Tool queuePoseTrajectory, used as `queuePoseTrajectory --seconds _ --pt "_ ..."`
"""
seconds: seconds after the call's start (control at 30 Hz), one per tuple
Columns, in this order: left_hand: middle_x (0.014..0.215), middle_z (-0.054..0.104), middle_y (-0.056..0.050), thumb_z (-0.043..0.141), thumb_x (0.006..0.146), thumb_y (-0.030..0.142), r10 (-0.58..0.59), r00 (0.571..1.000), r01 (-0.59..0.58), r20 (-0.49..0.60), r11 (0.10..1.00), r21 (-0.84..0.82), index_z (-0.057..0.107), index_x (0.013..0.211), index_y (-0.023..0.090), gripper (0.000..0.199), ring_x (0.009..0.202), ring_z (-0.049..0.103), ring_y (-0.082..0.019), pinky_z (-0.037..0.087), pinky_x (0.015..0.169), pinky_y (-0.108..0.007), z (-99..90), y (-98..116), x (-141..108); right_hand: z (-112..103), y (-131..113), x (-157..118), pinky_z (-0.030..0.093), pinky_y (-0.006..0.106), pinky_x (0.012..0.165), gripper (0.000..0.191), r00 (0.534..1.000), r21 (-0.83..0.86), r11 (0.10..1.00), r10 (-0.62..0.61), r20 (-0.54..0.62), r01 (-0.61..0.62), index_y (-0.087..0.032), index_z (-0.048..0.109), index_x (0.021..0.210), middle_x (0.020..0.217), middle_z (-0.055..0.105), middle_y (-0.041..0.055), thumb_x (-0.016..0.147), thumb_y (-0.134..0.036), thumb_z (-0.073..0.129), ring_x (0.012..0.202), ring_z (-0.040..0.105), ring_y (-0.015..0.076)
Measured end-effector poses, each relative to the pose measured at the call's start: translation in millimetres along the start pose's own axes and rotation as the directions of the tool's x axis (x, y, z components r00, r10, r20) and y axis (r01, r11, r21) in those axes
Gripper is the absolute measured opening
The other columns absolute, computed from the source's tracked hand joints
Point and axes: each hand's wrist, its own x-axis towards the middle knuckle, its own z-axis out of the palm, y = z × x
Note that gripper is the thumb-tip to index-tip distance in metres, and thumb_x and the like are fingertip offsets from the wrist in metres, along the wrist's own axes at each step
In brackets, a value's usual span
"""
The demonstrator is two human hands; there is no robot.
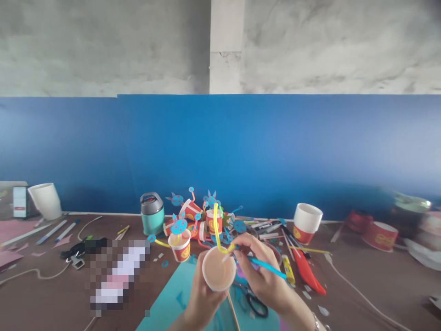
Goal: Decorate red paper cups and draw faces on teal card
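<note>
My left hand [203,294] is wrapped round a paper cup [219,271], its open mouth facing the camera. Beside it, my right hand [257,269] pinches a bent yellow straw [217,225] at the cup's right rim. A blue straw [268,266] also passes through the right hand's fingers and points right. Under the hands lies a turquoise sheet [172,299]. Scissors with black handles [257,305] rest on it, partly hidden by the right forearm. Behind the cup stands a decorated red and white cup [181,246] with a yellow straw.
More decorated cups [214,221] cluster at the back, with a teal container [152,216] to their left. Stacked cups [306,223], a red pouch [308,271], a yellow tube [288,270] and paper scraps lie to the right. Pens [67,231] and a cable are at left.
</note>
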Motion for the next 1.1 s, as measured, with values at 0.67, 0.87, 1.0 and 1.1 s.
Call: queuePoseTrajectory --seconds 0.67,0.87,1.0,1.1 --pt "0.112 0.059 -0.009 0.067 0.072 0.029 0.032 0.995 -0.032 0.098 0.999 -0.009 0.046 0.12 0.021 0.053 0.099 0.059 -0.026 0.049 0.085 -0.039 -5.4 0.7 3.4 13.3 3.6 2.3 0.046 0.03 0.075 0.017 0.987 -0.017 1.0 0.008 0.161 -0.005 -0.022 0.058 0.082 0.083 0.064 0.0019 0.076 -0.007 0.051 0.08 0.059 0.0168" --pt "0.109 0.06 -0.008 0.066 0.073 0.029 0.05 0.995 -0.052 0.083 0.998 0.032 0.046 0.121 0.021 0.052 0.101 0.058 -0.027 0.049 0.086 -0.04 -6.7 -3.4 2.9 15.4 9.4 4.0 0.047 0.034 0.075 0.023 0.979 -0.022 0.992 -0.119 0.166 0.125 -0.023 0.063 0.087 0.082 0.066 0.0032 0.079 -0.006 0.05 0.079 0.06 0.018" --pt "0.114 0.058 -0.01 0.068 0.071 0.032 0.052 0.996 -0.054 0.076 0.998 0.028 0.046 0.121 0.019 0.056 0.104 0.057 -0.028 0.048 0.088 -0.041 -8.5 -7.4 2.0 14.8 6.5 3.9 0.048 0.035 0.074 0.021 0.974 -0.042 0.985 -0.157 0.163 0.166 -0.023 0.063 0.088 0.081 0.067 0.0042 0.082 -0.009 0.049 0.077 0.06 0.0185" --pt "0.115 0.058 -0.01 0.068 0.071 0.031 0.037 0.997 -0.038 0.073 0.999 0.013 0.047 0.121 0.02 0.056 0.104 0.058 -0.028 0.048 0.088 -0.041 -8.7 -5.6 2.4 14.7 5.8 3.6 0.049 0.033 0.074 0.02 0.977 0.002 0.989 -0.149 0.155 0.151 -0.023 0.062 0.088 0.083 0.066 0.004 0.083 -0.009 0.049 0.078 0.06 0.0177"
